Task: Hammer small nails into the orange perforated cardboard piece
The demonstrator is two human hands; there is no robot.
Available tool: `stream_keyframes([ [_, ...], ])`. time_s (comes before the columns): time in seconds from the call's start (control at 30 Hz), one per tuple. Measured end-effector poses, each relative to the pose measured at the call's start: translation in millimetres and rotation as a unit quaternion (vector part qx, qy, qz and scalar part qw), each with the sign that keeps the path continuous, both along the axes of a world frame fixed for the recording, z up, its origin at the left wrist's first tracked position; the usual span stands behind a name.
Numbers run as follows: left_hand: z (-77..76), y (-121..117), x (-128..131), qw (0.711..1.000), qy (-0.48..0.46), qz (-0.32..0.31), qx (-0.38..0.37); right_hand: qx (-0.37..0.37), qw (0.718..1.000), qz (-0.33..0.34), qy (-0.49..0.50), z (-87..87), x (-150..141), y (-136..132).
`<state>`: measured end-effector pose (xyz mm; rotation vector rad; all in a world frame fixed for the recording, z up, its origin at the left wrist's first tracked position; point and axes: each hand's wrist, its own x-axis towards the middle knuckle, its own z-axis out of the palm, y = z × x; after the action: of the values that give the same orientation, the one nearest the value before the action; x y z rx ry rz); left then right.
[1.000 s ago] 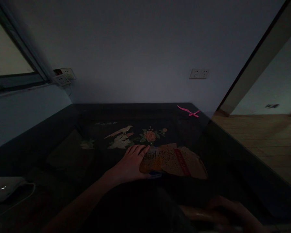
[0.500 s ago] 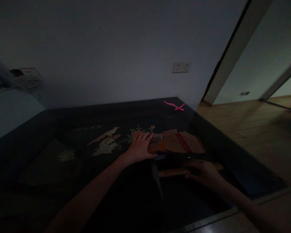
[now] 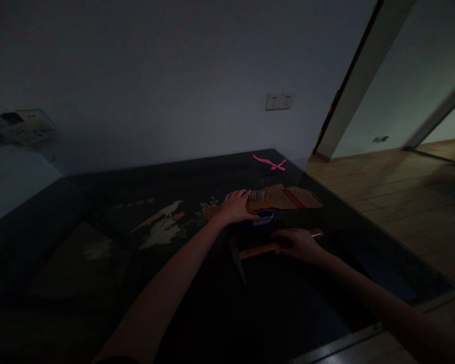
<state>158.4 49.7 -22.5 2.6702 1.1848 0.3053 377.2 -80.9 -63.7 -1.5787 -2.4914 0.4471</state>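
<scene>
My left hand (image 3: 237,205) is closed round the left end of a torn piece of cardboard (image 3: 298,198), which is brown with a red stripe and dark print. Its fingers lie over the far side and the thumb points along the near side. A small blue packet (image 3: 264,219) lies just below the thumb. In my right hand (image 3: 298,243) is a hammer (image 3: 258,251), gripped round the wooden handle. The narrow metal head points left, low over or on the dark tabletop; I cannot tell whether it touches.
The dark, glossy table (image 3: 197,313) carries a bird-and-flower picture (image 3: 161,225). A pink ribbon (image 3: 273,166) lies near its far right corner. A dark flat object (image 3: 382,265) is at the right. The wall with a socket (image 3: 279,101) stands behind.
My left hand and the cardboard have moved away from me and slightly right. The hammer in my right hand has shifted up and left. More of the blue packet shows.
</scene>
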Motion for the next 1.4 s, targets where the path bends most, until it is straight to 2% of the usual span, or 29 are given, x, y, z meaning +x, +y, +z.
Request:
stream_keyframes([
  [0.37, -1.7, 14, 6, 1.000, -0.002, -0.001, -0.001, -0.019, 0.999, -0.002, -0.038, 1.5, 6, 15],
  [0.7, -0.7, 8, 5, 1.000, 0.007, 0.007, -0.003, -0.025, 0.999, -0.001, -0.034, 0.5, 9, 31],
  [1.07, 4.3, 0, -5, 0.999, 0.014, -0.011, -0.027, -0.025, 1.000, 0.002, 0.005, -5.5, 11, 27],
  [1.27, 19.5, -4, -15, 0.999, 0.004, -0.024, -0.043, -0.008, 1.000, 0.003, 0.017, -12.3, 15, 31],
  [1.4, 25.7, -4, -24, 0.998, -0.051, -0.011, -0.028, -0.006, 1.000, 0.006, 0.024, -13.7, 18, 34],
])
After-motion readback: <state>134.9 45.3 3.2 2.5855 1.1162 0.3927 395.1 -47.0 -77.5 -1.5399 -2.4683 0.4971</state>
